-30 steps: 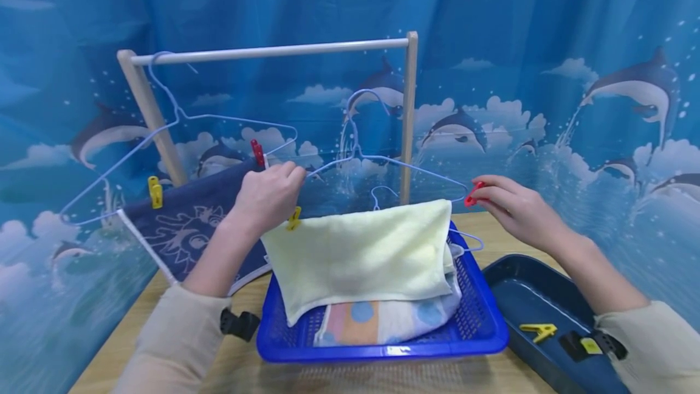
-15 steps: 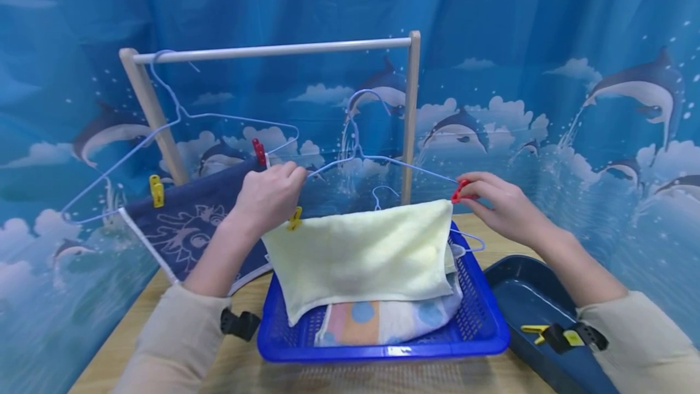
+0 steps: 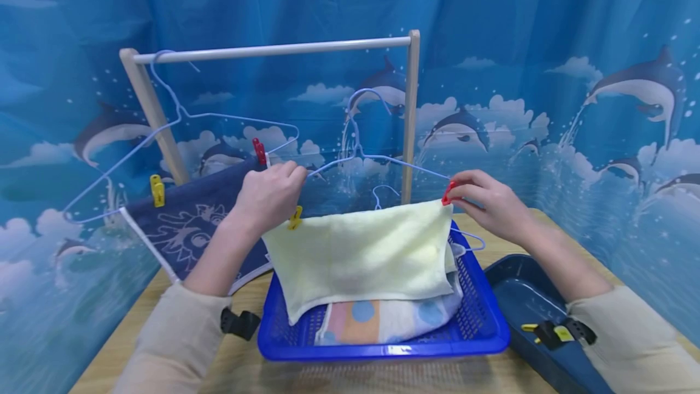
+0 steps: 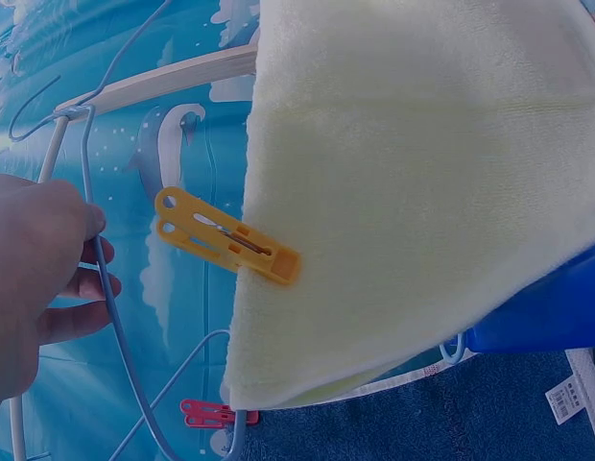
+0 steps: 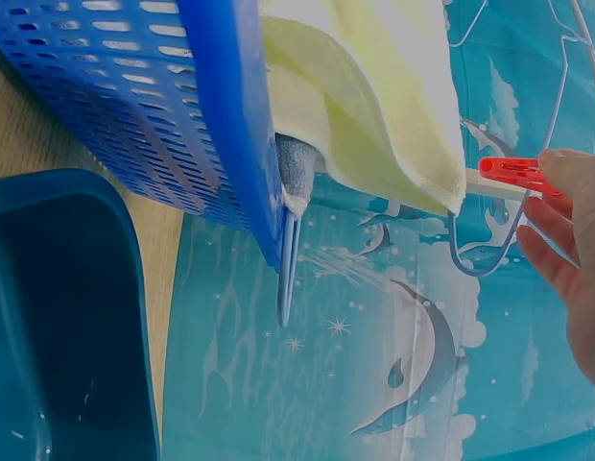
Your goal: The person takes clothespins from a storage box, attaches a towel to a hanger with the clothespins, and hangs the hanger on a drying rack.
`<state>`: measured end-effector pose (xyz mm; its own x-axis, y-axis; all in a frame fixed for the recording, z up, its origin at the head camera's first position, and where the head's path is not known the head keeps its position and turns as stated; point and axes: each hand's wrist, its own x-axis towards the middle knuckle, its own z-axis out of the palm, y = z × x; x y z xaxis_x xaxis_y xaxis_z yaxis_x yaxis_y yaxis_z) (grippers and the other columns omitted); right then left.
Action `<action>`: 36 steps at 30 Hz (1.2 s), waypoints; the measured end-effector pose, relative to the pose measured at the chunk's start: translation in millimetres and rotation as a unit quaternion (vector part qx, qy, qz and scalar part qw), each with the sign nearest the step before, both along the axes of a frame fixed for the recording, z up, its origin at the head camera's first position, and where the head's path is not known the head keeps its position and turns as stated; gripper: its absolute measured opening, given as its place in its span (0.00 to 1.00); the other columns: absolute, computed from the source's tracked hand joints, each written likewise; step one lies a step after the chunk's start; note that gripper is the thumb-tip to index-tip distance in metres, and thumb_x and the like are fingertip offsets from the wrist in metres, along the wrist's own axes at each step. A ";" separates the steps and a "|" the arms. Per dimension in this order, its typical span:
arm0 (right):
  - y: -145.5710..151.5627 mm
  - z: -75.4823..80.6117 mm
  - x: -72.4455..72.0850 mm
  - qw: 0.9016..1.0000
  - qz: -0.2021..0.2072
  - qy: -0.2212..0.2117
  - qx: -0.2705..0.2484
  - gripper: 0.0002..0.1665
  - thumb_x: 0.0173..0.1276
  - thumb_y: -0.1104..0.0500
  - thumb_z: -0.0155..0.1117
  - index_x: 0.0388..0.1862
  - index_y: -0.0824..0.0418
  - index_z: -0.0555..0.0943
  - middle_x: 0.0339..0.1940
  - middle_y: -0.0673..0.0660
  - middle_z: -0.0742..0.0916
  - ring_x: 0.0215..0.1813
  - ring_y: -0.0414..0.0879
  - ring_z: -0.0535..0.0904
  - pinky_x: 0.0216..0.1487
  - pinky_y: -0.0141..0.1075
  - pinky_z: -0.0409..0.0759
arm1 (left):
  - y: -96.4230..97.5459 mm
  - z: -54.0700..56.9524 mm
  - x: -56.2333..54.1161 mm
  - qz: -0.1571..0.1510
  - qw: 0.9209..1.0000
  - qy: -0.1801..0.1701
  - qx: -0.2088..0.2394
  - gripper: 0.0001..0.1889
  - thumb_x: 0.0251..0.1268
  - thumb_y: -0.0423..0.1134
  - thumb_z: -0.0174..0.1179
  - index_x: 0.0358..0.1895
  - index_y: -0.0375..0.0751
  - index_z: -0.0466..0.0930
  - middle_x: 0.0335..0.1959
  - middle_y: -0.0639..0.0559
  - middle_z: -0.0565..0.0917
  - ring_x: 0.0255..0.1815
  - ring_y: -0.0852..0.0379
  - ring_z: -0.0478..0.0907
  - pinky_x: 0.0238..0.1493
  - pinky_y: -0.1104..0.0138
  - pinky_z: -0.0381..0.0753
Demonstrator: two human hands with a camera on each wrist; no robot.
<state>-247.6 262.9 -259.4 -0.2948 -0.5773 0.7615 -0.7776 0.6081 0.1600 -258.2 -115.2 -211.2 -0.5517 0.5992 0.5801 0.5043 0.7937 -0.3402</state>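
Note:
My left hand (image 3: 271,196) grips the left arm of a light-blue wire hanger (image 3: 401,165). From that hanger a pale yellow towel (image 3: 361,254) hangs folded over. A yellow clothespin (image 4: 230,235) clips the towel near its left end. At the towel's upper right corner, my right hand (image 3: 494,208) pinches a red clothespin (image 3: 448,193) between thumb and fingers. In the right wrist view the red clothespin (image 5: 513,173) lies across the hanger wire beside the towel edge; whether it bites the cloth I cannot tell.
Under the towel stands a blue basket (image 3: 383,352) with a patterned towel (image 3: 377,324). A navy cloth (image 3: 191,224) hangs pegged on another hanger from the rack bar (image 3: 273,50) at left. A dark tray (image 3: 514,297) with a yellow clothespin (image 3: 529,327) sits at right.
My right hand has moved left with the red clothespin, from beyond the hanger's right end to the towel's upper right corner. The left hand has stayed in place.

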 end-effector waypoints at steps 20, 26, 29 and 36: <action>-2.3 -3.1 -4.8 0.998 -0.048 0.018 -0.027 0.14 0.47 0.75 0.70 0.35 0.68 0.82 0.42 0.63 0.84 0.45 0.57 0.79 0.46 0.51 0.75 | -1.3 -0.4 0.0 -0.009 1.000 0.007 0.004 0.06 0.56 0.33 0.61 0.36 0.38 0.77 0.30 0.47 0.79 0.24 0.54 0.76 0.20 0.68 0.75; -4.7 -5.1 -4.9 0.998 -0.040 -0.004 -0.058 0.16 0.43 0.76 0.72 0.32 0.66 0.81 0.39 0.61 0.84 0.45 0.55 0.78 0.46 0.47 0.74 | -1.8 -1.1 0.4 -0.006 1.000 0.006 0.005 0.06 0.56 0.33 0.61 0.36 0.38 0.77 0.31 0.47 0.79 0.25 0.54 0.76 0.20 0.68 0.76; -5.8 -5.7 -5.1 0.998 -0.030 -0.006 -0.063 0.16 0.43 0.78 0.71 0.31 0.66 0.82 0.38 0.60 0.83 0.43 0.54 0.78 0.45 0.44 0.74 | -1.9 -1.4 0.2 -0.006 1.000 0.008 0.005 0.06 0.56 0.33 0.62 0.36 0.38 0.76 0.31 0.47 0.79 0.25 0.54 0.76 0.20 0.69 0.75; -6.2 -7.6 -6.5 0.997 -0.001 0.022 -0.071 0.16 0.40 0.80 0.71 0.28 0.66 0.83 0.33 0.58 0.83 0.38 0.51 0.78 0.41 0.38 0.73 | -2.1 -1.4 0.3 -0.006 1.000 0.009 0.005 0.05 0.57 0.32 0.61 0.36 0.38 0.77 0.30 0.47 0.79 0.24 0.54 0.75 0.19 0.69 0.74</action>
<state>-254.1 256.7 -267.0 -0.2608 -0.4621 0.8476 -0.7709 0.6282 0.1052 -257.9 -117.3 -212.6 -0.5341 0.6000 0.5956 0.5085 0.7908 -0.3407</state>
